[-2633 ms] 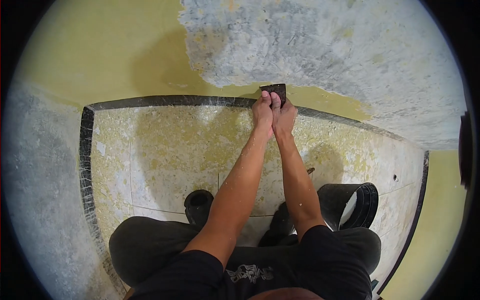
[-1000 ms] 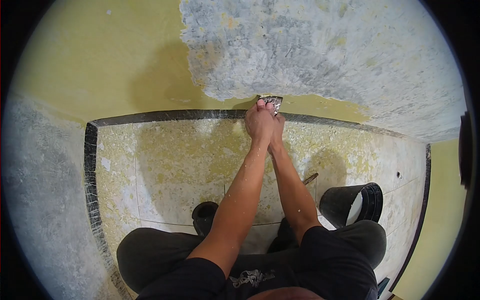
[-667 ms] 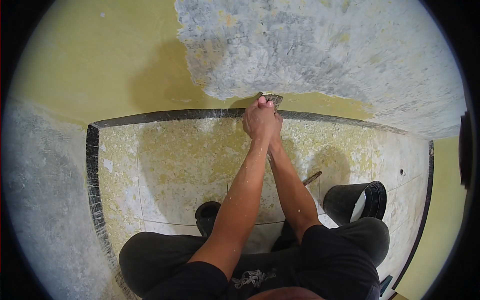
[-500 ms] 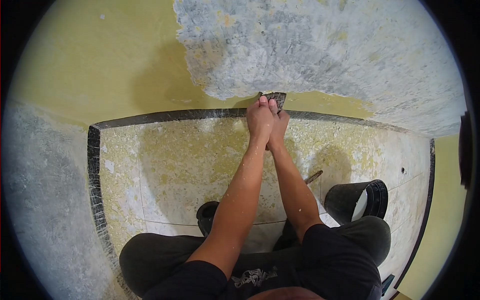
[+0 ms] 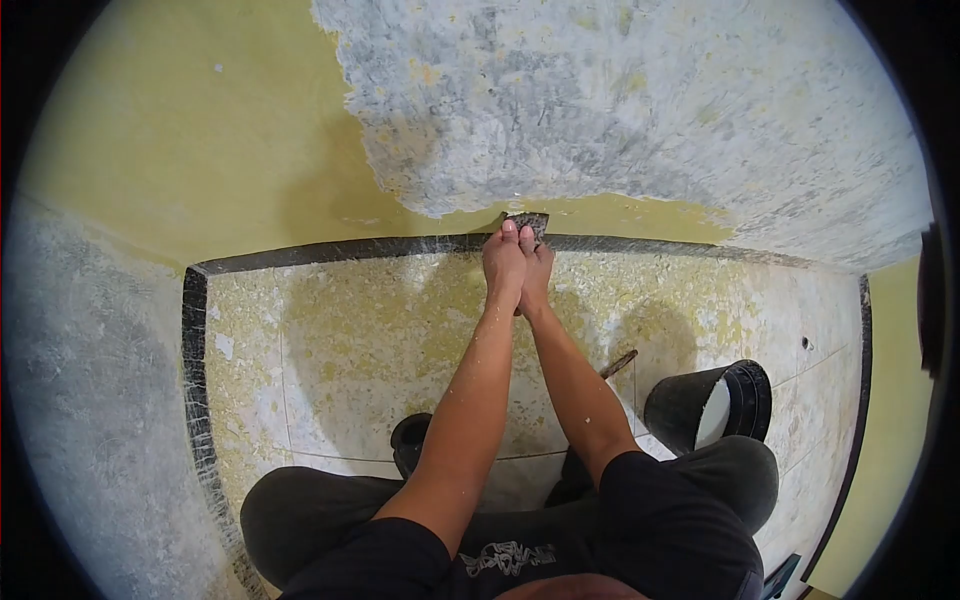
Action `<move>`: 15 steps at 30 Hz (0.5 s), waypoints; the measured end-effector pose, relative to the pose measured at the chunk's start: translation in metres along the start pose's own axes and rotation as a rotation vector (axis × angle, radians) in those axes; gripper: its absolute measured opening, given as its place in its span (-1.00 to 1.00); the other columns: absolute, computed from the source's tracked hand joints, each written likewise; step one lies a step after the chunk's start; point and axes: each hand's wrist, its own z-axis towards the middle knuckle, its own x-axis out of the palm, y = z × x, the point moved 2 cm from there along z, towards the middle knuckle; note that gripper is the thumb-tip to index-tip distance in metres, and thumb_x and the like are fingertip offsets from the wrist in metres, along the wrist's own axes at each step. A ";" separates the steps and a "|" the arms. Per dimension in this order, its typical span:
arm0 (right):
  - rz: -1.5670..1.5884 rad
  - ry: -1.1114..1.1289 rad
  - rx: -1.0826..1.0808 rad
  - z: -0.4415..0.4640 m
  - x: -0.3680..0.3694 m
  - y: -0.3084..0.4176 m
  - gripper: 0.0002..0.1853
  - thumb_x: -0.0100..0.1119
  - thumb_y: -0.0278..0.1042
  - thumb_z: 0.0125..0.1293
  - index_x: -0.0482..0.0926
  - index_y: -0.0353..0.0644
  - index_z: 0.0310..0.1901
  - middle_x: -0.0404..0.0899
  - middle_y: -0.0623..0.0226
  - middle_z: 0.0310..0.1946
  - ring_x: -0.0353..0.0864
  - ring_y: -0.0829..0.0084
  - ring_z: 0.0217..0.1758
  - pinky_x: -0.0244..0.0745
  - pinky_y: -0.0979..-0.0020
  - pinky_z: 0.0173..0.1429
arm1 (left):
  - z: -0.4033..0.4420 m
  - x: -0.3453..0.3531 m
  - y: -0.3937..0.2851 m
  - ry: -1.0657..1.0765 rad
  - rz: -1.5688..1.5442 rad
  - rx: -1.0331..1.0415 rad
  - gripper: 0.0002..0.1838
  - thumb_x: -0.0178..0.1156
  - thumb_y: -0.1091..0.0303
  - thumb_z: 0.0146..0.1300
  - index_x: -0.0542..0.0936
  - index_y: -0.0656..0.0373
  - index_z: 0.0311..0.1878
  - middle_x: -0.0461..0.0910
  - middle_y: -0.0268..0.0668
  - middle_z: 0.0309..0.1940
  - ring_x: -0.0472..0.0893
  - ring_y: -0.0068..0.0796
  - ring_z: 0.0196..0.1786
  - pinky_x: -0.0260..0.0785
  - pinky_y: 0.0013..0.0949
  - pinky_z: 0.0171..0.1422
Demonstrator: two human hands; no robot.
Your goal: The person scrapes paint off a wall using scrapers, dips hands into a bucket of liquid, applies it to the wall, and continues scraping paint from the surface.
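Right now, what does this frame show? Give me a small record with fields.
Left hand: closed around dark flat-bladed scraper
Right hand: closed around it too, against the left
Blade position: over yellow paint strip, above black skirting band
Upper wall: bare grey patch
Floor: pale tiles, yellowish flakes
Container: black round bucket, person's right

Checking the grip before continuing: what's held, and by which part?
A dark scraper, held in left hand and right hand below its wide edge; any handle is hidden.
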 end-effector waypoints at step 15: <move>-0.082 -0.098 -0.023 0.023 -0.004 -0.036 -0.48 0.12 0.02 0.30 0.50 -0.41 -0.47 0.51 0.20 -0.64 0.41 0.39 -0.56 0.35 0.28 -0.45 | 0.006 -0.002 -0.004 0.007 0.040 0.041 -0.66 -0.08 0.21 0.42 0.57 0.30 -0.18 0.62 -0.22 -0.32 0.56 -0.34 -0.27 0.37 -0.30 -0.11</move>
